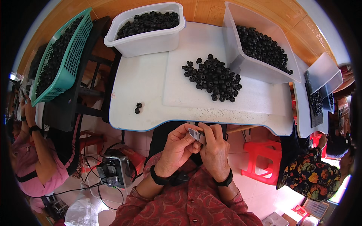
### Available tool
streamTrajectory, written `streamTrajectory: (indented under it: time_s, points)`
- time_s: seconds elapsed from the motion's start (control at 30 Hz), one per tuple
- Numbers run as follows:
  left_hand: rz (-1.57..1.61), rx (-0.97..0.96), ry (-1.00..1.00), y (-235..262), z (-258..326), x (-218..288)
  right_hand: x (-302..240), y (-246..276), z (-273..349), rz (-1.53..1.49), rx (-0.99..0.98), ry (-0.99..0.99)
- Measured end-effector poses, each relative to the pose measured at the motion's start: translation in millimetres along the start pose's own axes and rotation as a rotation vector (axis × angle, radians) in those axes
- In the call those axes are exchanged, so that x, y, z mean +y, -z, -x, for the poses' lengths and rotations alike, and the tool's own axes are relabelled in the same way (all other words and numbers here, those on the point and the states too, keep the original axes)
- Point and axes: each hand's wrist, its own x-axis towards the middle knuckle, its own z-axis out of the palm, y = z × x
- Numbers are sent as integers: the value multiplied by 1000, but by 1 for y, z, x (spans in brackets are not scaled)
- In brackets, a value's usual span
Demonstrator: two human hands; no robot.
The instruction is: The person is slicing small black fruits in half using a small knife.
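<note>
My left hand and my right hand meet in front of my chest, just below the table's near edge. Both have their fingers closed. Between them a short, shiny metal blade juts from the fingers of my right hand, its end beside my left thumb. Whatever my left fingertips pinch is hidden behind the blade and the fingers. Beyond my hands, a loose pile of small round black parts lies on the white table. Two more black parts sit apart near the front left.
Behind the pile stand a white tub and a clear bin, both holding black parts. A green basket of them is at left. Red stools stand below. People sit at left and right. Cables trail across the floor.
</note>
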Motion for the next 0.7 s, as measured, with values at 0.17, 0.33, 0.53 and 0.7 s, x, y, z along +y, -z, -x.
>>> streamTrajectory:
  time_s: [0.17,0.33,0.53,0.7]
  points:
    - [0,-48,29,6,1,2,4,-2,-2,22,0,-15]
    - [37,-8,47,-5,-1,4,17,-4,-3,-459,43,-150]
    - [-31,107,-49,-3,-4,-2,-3,21,-6,-1074,-89,-496]
    - [-259,80,-113,-1,-2,-3,0,18,-4,-1084,-92,-476]
